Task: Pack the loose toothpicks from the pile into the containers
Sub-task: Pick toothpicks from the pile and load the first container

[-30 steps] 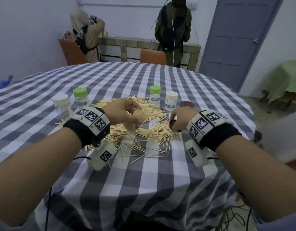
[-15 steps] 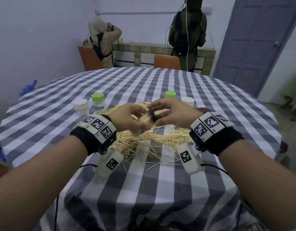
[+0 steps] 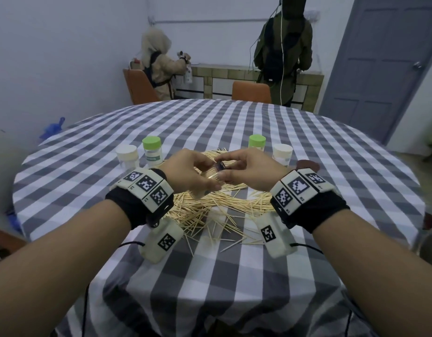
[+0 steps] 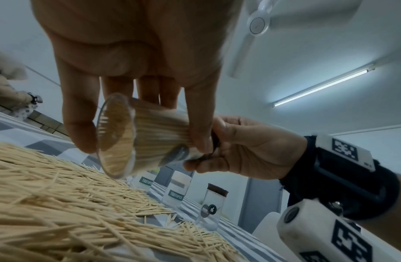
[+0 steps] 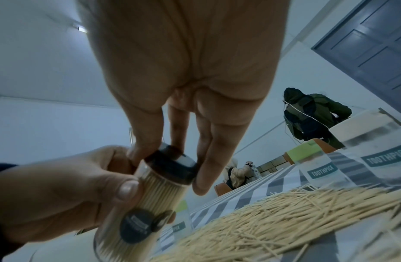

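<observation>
You're gripping a full toothpick jar [image 5: 150, 191] w/ your left hand [image 3: 190, 173], tilted above the toothpick pile [image 3: 210, 207]. Your right hand [image 3: 249, 170] is pinching its dark cap [image 5: 172, 164] on the worktop [image 3: 210, 276] side.

Both hands [image 4: 136, 74] grip one packed container [image 4: 136, 140] — tilted.

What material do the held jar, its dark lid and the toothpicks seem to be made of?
Held jar: clear, glossy plastic or glass; the packed sticks show through.
Dark lid: probably plastic, dark brown with a light sheen.
Toothpicks: pale wood or bamboo, matte.
</observation>
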